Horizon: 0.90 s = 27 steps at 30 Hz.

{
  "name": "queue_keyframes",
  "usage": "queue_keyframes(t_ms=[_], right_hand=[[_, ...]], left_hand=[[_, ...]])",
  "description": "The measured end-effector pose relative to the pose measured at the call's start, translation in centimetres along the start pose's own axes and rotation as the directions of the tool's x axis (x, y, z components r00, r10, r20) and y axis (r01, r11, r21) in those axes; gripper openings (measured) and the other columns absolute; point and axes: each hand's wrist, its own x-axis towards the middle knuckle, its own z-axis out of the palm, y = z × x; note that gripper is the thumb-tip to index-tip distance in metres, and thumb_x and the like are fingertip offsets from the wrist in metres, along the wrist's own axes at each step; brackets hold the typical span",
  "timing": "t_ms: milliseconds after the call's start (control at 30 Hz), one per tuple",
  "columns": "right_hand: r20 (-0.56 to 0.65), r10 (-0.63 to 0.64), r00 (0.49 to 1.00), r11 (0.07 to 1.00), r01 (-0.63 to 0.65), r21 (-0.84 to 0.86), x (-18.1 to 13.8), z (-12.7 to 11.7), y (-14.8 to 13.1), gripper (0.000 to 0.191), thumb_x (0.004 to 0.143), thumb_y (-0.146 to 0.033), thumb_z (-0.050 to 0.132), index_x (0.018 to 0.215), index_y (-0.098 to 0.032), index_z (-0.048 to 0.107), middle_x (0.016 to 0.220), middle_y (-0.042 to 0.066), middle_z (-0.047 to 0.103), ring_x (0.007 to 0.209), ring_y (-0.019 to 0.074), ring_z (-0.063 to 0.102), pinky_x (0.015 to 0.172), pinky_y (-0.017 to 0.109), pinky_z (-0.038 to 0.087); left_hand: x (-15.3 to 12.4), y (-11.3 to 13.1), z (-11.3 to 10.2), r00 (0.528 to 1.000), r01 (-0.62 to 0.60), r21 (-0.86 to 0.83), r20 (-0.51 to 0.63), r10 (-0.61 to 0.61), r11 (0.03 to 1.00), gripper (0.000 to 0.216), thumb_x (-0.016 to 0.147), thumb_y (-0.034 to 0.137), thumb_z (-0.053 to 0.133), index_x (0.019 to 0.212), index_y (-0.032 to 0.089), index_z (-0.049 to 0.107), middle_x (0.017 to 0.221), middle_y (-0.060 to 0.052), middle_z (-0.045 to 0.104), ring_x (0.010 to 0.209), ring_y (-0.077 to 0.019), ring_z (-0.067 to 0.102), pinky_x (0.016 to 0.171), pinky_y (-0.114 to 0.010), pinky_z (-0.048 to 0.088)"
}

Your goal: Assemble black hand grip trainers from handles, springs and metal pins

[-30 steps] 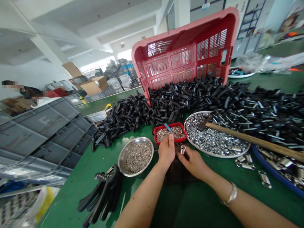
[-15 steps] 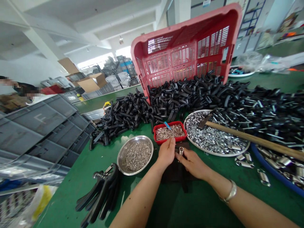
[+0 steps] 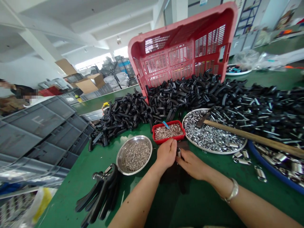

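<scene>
Head view: left hand (image 3: 167, 153) and right hand (image 3: 192, 164) both pinched on small metal spring (image 3: 179, 152), just below red tray (image 3: 168, 138), over green surface (image 3: 71, 196). Prob. light, stiff, slick; grip coil sides w/ fingertips.

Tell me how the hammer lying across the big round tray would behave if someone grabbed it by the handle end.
The hammer looks rigid, with a long wooden handle. Its dark metal head rests on the tray of small shiny parts, so it is probably head-heavy and would dip at that end. Dragging it would likely scatter those loose parts; the rounded handle might roll a little.
</scene>
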Motion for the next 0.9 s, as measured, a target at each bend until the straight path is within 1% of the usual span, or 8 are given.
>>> queue_keyframes(t_ms=[200, 333, 467, 567, 633, 767, 833, 900], right_hand=[[0.015, -0.03, 0.999, 0.991, 0.028, 0.129, 0.2, 0.0, 0.1, 0.012, 0.081, -0.025, 0.042, 0.076, -0.019, 0.05, 0.073, 0.004, 0.059, 0.066, 0.0152, 0.056, 0.062, 0.027, 0.043], [0.042, 0.098, 0.994, 0.944, -0.106, 0.311, 0.9, 0.2, 0.5, 0.021, 0.08, -0.039, 0.046, 0.074, -0.019, 0.047, 0.056, -0.003, 0.05, 0.041, 0.0085, 0.043, 0.039, 0.021, 0.035], [0.031, 0.177, 0.984, 0.876, -0.171, 0.451, 1.5, -0.1, 1.2, 0.032, 0.079, -0.049, 0.046, 0.081, -0.018, 0.047, 0.057, -0.006, 0.044, 0.037, 0.0058, 0.038, 0.032, 0.019, 0.031], [-0.01, 0.22, 0.975, 0.786, -0.172, 0.594, 1.7, -0.2, 1.5, 0.035, 0.076, -0.049, 0.05, 0.091, -0.017, 0.051, 0.065, -0.003, 0.051, 0.047, 0.0069, 0.046, 0.039, 0.019, 0.037], [0.012, 0.275, 0.961, 0.691, -0.206, 0.693, 1.5, 0.1, 1.5, 0.038, 0.075, -0.049, 0.052, 0.098, -0.018, 0.052, 0.076, 0.0, 0.057, 0.061, 0.0101, 0.053, 0.047, 0.02, 0.042], [0.106, 0.4, 0.91, 0.511, -0.317, 0.799, 1.0, 1.4, 1.5, 0.043, 0.075, -0.05, 0.053, 0.108, -0.023, 0.051, 0.092, 0.002, 0.061, 0.079, 0.0152, 0.057, 0.061, 0.026, 0.047], [0.118, 0.343, 0.932, 0.562, -0.305, 0.769, 1.0, 1.3, 1.6, 0.042, 0.077, -0.05, 0.05, 0.108, -0.022, 0.052, 0.095, 0.003, 0.062, 0.083, 0.0156, 0.058, 0.073, 0.03, 0.047], [0.169, 0.244, 0.955, 0.787, -0.297, 0.54, 1.6, 0.1, 1.7, 0.04, 0.08, -0.051, 0.043, 0.099, -0.019, 0.058, 0.085, 0.004, 0.064, 0.079, 0.0165, 0.059, 0.076, 0.031, 0.046]], left_hand=[[0.3, 0.5, 0.1, 0.995, -0.035, 0.092, 0.096, 0.026, 0.995, 0.034, 0.088, 0.034, 0.024, 0.068, 0.02, 0.049, 0.071, -0.003, 0.058, 0.068, -0.016, 0.055, 0.065, -0.025, 0.039], [0.7, 0.6, -0.7, 0.996, 0.06, 0.135, 0.058, -0.069, 0.989, 0.046, 0.089, 0.043, 0.013, 0.088, 0.021, 0.054, 0.086, -0.005, 0.062, 0.082, -0.0194, 0.057, 0.073, -0.03, 0.041], [-0.2, 1.0, -2.6, 0.995, 0.101, 0.082, 0.014, -0.103, 0.991, 0.055, 0.089, 0.046, 0.005, 0.104, 0.021, 0.052, 0.105, -0.006, 0.059, 0.098, -0.0201, 0.053, 0.083, -0.032, 0.04], [-1.8, 1.4, -2.4, 0.995, 0.017, 0.135, 0.095, -0.03, 0.991, 0.055, 0.078, 0.062, 0.031, 0.111, 0.021, 0.049, 0.107, -0.007, 0.058, 0.099, -0.0233, 0.053, 0.087, -0.035, 0.038], [-2.8, 1.4, -1.2, 0.995, 0.005, 0.192, 0.093, -0.023, 0.981, 0.081, 0.058, 0.069, 0.053, 0.12, 0.018, 0.04, 0.11, -0.01, 0.056, 0.101, -0.0274, 0.051, 0.089, -0.038, 0.037], [-3.3, 0.8, 1.0, 0.995, 0.092, 0.317, 0.016, -0.102, 0.944, 0.107, 0.043, 0.069, 0.063, 0.126, 0.011, 0.03, 0.116, -0.017, 0.05, 0.107, -0.033, 0.046, 0.092, -0.044, 0.033], [-2.9, 0.3, 1.0, 0.993, 0.09, 0.346, 0.046, -0.112, 0.934, 0.103, 0.043, 0.068, 0.062, 0.124, 0.011, 0.033, 0.113, -0.017, 0.051, 0.105, -0.0332, 0.047, 0.09, -0.044, 0.035], [-2.4, -0.2, 0.4, 0.988, 0.072, 0.353, 0.102, -0.115, 0.933, 0.096, 0.044, 0.068, 0.061, 0.119, 0.013, 0.037, 0.108, -0.015, 0.054, 0.1, -0.0321, 0.051, 0.085, -0.041, 0.039]])
